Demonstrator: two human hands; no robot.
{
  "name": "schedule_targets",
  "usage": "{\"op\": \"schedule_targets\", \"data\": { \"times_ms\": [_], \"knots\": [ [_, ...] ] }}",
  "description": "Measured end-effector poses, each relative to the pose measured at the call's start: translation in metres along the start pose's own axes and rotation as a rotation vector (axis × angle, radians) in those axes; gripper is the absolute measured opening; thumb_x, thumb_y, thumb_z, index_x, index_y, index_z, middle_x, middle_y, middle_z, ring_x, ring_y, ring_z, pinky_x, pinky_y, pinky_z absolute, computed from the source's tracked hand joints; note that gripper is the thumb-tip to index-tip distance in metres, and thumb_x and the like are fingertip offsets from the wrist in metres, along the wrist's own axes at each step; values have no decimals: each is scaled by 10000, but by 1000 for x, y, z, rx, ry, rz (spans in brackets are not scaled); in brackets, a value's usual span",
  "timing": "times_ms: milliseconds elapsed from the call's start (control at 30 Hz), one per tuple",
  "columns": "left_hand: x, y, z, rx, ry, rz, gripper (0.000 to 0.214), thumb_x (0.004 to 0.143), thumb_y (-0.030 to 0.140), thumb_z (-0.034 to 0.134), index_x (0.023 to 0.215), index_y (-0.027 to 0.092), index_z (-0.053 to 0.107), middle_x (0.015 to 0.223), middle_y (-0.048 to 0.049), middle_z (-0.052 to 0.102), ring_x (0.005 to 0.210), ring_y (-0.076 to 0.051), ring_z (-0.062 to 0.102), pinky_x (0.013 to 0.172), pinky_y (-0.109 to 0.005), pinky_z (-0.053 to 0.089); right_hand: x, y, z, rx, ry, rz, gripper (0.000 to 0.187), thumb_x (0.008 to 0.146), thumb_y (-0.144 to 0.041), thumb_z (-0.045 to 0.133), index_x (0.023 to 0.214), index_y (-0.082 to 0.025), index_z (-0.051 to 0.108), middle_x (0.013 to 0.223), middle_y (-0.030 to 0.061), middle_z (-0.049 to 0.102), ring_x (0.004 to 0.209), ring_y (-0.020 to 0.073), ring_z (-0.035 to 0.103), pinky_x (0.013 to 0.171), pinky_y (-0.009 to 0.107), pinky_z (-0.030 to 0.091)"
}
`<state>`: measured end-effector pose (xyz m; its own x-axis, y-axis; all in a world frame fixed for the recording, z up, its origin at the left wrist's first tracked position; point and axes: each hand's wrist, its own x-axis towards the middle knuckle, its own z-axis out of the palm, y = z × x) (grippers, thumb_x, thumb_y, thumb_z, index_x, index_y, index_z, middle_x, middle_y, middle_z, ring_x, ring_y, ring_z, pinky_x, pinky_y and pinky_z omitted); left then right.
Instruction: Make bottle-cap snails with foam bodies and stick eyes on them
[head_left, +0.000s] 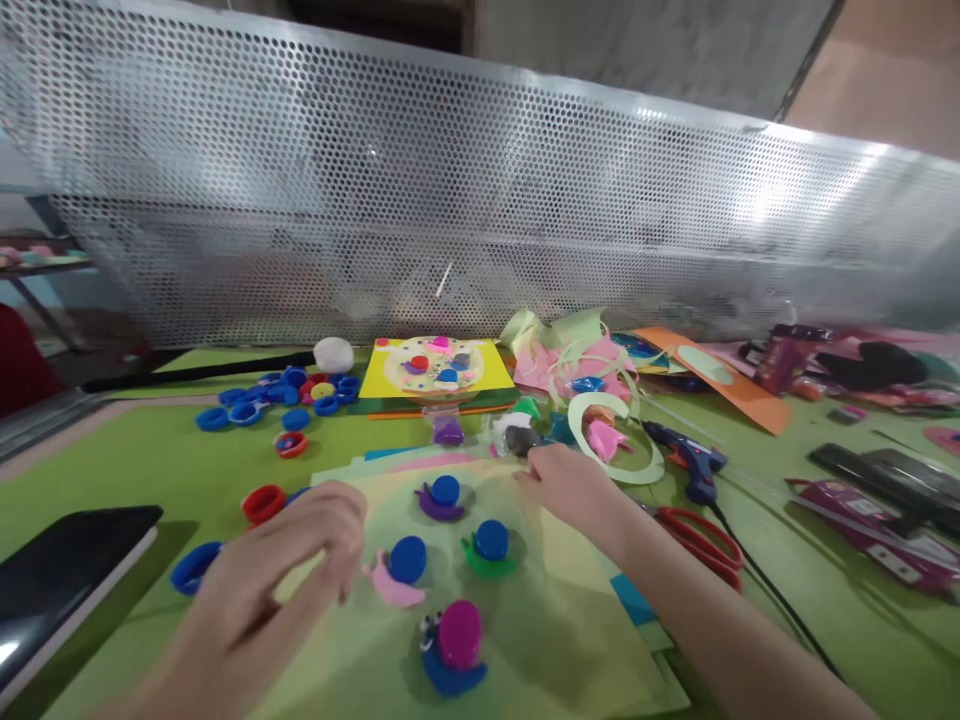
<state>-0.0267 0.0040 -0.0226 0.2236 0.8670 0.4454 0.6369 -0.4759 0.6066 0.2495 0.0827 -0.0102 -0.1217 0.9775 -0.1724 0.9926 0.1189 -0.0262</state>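
Note:
Several foam snails with bottle-cap shells lie on a pale green sheet: a purple snail, a green snail, a pink snail and a blue snail with a magenta cap. My left hand hovers blurred just left of the pink snail, fingers curled downward, with nothing visible in them. My right hand rests at the sheet's far edge, fingers closed near a small grey and white piece. Whether it grips that piece is hidden.
Blue and red bottle caps are scattered at the left. A yellow card with a decorated disc lies behind. Red scissors, a blue glue gun, paper scraps, a dark tablet and a perforated metal screen surround the sheet.

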Motion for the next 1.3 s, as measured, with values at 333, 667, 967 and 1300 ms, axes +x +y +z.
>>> {"op": "schedule_targets", "data": {
  "times_ms": [333, 667, 967, 1300],
  "knots": [
    [26, -1, 18, 29, -199, -343, 290, 851, 482, 419, 770, 223, 520, 740, -3, 522, 707, -184, 510, 511, -225, 413, 5, -4, 8, -34, 32, -50, 195, 907, -286, 480, 915, -135, 602, 863, 35, 636, 750, 149, 612, 669, 315, 488],
    [25, -9, 11, 196, -310, -161, 336, 863, 207, 375, 1188, 257, 443, 1023, -25, 648, 994, -204, 584, 842, -332, 458, -7, -15, 2, 113, 205, -151, 142, 839, -203, 432, 770, -185, 555, 693, 13, 617, 598, 129, 547, 488, 238, 235],
    [22, -10, -3, 514, -452, 10, 610, 766, 119, 371, 1357, 265, 399, 849, -55, 697, 827, -245, 608, 730, -380, 479, -3, -12, 5, 182, 201, -192, 273, 893, -305, 439, 741, -200, 640, 733, 27, 660, 684, 154, 599, 527, 227, 296],
    [7, 0, -4, 502, -509, -26, 802, 741, 125, 404, 1446, 299, 64, 874, -27, 701, 804, -234, 620, 696, -335, 480, -1, -12, 8, 225, 175, -193, 274, 918, -219, 392, 904, -187, 664, 943, 69, 691, 915, 195, 622, 689, 245, 396]
  ]
}}
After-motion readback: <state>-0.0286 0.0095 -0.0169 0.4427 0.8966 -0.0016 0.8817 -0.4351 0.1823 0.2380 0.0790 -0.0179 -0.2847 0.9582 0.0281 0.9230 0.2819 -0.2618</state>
